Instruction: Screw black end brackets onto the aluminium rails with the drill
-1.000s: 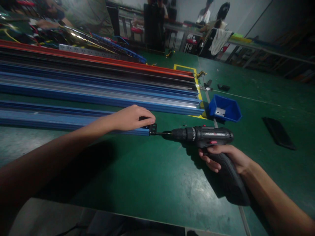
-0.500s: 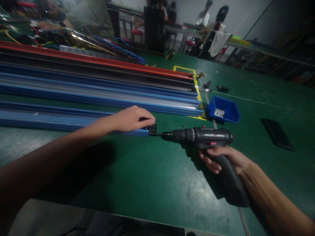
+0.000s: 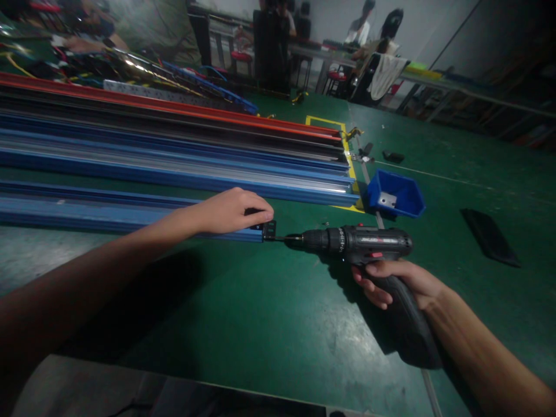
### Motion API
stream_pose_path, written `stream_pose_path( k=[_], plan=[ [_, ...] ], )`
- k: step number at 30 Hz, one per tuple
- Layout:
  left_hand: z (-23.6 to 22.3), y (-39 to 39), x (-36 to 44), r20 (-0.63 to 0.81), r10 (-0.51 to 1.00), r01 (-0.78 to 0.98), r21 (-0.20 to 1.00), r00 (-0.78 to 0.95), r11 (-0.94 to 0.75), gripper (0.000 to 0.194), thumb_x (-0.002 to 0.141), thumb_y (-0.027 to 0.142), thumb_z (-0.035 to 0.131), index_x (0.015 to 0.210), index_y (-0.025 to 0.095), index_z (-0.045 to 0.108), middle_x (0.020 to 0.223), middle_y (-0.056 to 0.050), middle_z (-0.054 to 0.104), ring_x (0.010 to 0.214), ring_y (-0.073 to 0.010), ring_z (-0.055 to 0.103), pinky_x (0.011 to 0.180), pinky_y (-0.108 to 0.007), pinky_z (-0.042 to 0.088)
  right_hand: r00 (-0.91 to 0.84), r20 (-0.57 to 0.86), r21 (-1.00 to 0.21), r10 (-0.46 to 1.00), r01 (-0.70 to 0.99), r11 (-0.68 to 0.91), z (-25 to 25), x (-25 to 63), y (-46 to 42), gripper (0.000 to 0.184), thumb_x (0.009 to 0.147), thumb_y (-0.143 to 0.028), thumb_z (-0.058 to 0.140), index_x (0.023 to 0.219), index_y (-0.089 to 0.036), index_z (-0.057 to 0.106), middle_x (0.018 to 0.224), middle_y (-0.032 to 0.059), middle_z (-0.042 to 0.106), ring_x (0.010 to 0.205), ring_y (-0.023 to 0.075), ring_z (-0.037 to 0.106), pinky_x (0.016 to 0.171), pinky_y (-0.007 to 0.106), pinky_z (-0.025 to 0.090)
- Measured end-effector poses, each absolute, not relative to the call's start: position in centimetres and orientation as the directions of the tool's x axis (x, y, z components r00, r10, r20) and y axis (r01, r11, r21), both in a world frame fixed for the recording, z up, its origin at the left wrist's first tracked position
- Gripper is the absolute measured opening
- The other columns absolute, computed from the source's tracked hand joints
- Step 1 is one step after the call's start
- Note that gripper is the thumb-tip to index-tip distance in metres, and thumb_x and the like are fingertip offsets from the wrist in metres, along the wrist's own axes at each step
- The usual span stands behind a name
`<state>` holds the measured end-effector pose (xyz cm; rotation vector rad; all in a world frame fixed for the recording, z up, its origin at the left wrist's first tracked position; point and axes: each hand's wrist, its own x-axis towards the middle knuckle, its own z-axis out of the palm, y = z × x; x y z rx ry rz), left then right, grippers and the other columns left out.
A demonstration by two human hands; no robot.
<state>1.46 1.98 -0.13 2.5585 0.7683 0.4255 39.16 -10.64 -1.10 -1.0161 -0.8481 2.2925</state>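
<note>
My right hand [image 3: 391,281] is closed around the grip of a black cordless drill [image 3: 360,240], whose bit points left. The bit's tip meets a small black bracket [image 3: 270,229] at the end of a blue metal profile [image 3: 108,211]. From above, my left hand [image 3: 237,209] presses on that profile's end, thumb and fingers closed on the black bracket. My fingers partly cover the bracket, and the screw at the bit's tip is too small to make out.
Behind lie several more blue, black and red profiles [image 3: 260,120]. A blue bin [image 3: 402,194] with a metal plate in it stands beyond the drill, and a black flat object [image 3: 490,237] lies at right. Other people sit in the background.
Both hands hold nearly the same place. A small light now shows by the drill's trigger, and the drill's handle has shifted very slightly.
</note>
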Motion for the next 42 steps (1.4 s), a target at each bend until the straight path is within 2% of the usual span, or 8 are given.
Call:
stream_pose_path(
  k=[26, 32, 35, 42],
  plan=[
    [-0.14, 2.04, 1.47, 0.168, 0.565, 0.434, 0.481, 0.808, -0.762, 0.033, 0.101, 0.042, 0.049, 0.105, 0.023, 0.076, 0.106, -0.001, 0.077, 0.096, -0.0158, 0.07, 0.09, -0.024, 0.047, -0.594, -0.49, -0.691, 0.638, -0.181, -0.7, -0.96, 39.05, -10.71, 0.019, 0.088, -0.022, 0.07, 0.096, -0.006, 0.074, 0.072, 0.003, 0.065, 0.047, 0.0058, 0.055, 0.051, 0.02, 0.054],
    [-0.16, 2.1, 1.41, 0.157, 0.569, 0.443, 0.475, 0.808, -0.76, 0.035, 0.102, 0.043, 0.048, 0.106, 0.022, 0.075, 0.107, 0.0, 0.077, 0.097, -0.0147, 0.07, 0.089, -0.023, 0.047, -0.625, -0.456, -0.715, 0.633, -0.166, -0.679, -0.94, 39.18, -10.52, 0.028, 0.088, -0.023, 0.068, 0.108, -0.003, 0.074, 0.089, 0.012, 0.073, 0.064, 0.0136, 0.07, 0.062, 0.024, 0.058],
    [-0.13, 2.06, 1.36, 0.159, 0.566, 0.441, 0.472, 0.809, -0.763, 0.035, 0.102, 0.043, 0.047, 0.106, 0.021, 0.075, 0.108, 0.0, 0.076, 0.098, -0.0148, 0.069, 0.089, -0.023, 0.047, -0.64, -0.441, -0.721, 0.629, -0.164, -0.673, -0.95, 39.2, -10.39, 0.03, 0.088, -0.021, 0.067, 0.111, -0.003, 0.073, 0.096, 0.015, 0.075, 0.068, 0.0144, 0.072, 0.066, 0.024, 0.059],
    [-0.1, 1.99, 1.49, 0.161, 0.567, 0.441, 0.474, 0.808, -0.762, 0.035, 0.102, 0.042, 0.048, 0.104, 0.021, 0.076, 0.107, -0.001, 0.077, 0.097, -0.0156, 0.069, 0.089, -0.023, 0.046, -0.642, -0.436, -0.705, 0.631, -0.192, -0.682, -1.31, 39.26, -10.55, 0.022, 0.089, -0.021, 0.068, 0.101, -0.004, 0.075, 0.081, 0.0082, 0.072, 0.052, 0.0076, 0.062, 0.054, 0.019, 0.056]
  ],
)
